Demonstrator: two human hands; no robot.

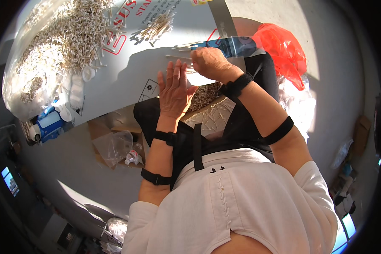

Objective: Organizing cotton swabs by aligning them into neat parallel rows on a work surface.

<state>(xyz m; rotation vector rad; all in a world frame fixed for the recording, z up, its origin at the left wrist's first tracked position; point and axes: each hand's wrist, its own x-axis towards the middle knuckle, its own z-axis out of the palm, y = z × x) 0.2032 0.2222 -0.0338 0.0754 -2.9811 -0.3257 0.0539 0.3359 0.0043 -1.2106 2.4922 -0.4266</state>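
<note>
My left hand (pixel 173 91) lies flat with its fingers stretched out at the near edge of the grey table (pixel 127 70). Just right of it, my right hand (pixel 211 63) is closed, its fingers curled. Whatever is in those fingers is hidden. A few loose cotton swabs (pixel 178 56) lie on the tabletop beside both hands. Farther back sits a small heap of cotton swabs (pixel 156 30). A blue see-through plastic pouch (pixel 233 45) rests beyond my right hand. Between my forearms, below the table edge, more cotton swabs (pixel 205 98) fill a container.
A big clear bag (pixel 12 91) of cotton swabs spreads over the table's left side. Near it are a white round cap (pixel 88 73) and a blue-and-white package (pixel 51 125). A red plastic bag (pixel 281 48) stands at the right. Under the table is a cardboard box (pixel 98 134).
</note>
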